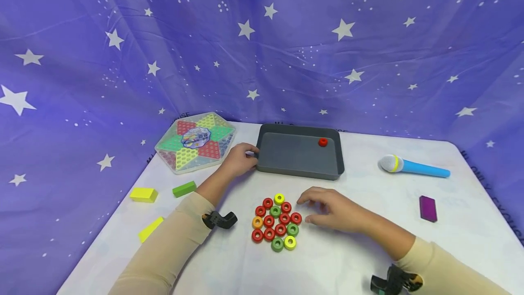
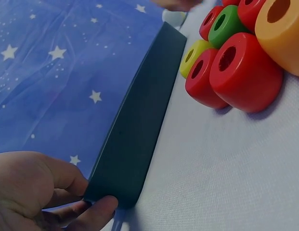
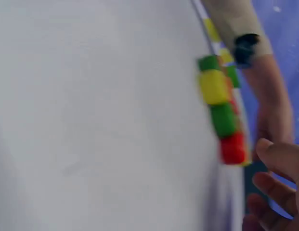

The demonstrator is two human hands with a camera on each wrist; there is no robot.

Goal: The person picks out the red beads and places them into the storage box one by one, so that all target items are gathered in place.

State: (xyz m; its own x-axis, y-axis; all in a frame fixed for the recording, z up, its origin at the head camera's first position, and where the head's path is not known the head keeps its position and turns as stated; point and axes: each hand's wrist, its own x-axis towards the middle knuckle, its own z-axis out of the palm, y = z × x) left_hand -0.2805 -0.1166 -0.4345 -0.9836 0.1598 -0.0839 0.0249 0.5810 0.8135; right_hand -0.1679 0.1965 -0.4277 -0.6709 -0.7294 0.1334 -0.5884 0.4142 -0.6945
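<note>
My left hand (image 1: 241, 159) grips the near left corner of a dark grey tray (image 1: 300, 173), with fingers on either side of its wall in the left wrist view. One red ring bead (image 1: 323, 142) sits inside the tray toward its far right. On the table in front lies a cluster of ring beads, mostly red (image 1: 268, 221), with several green, yellow and orange ones among them. Just right of this cluster hovers my right hand (image 1: 336, 211), fingers loosely bent and holding nothing. The right wrist view is blurred; the beads (image 3: 224, 118) appear left of the fingers there.
A hexagonal Chinese checkers set (image 1: 196, 142) lies left of the tray. Yellow blocks (image 1: 143, 195) and a green block (image 1: 184, 189) are by the left arm. To the right are a blue toy microphone (image 1: 421, 168) and a purple block (image 1: 428, 208). A starry purple curtain (image 1: 286, 58) stands behind.
</note>
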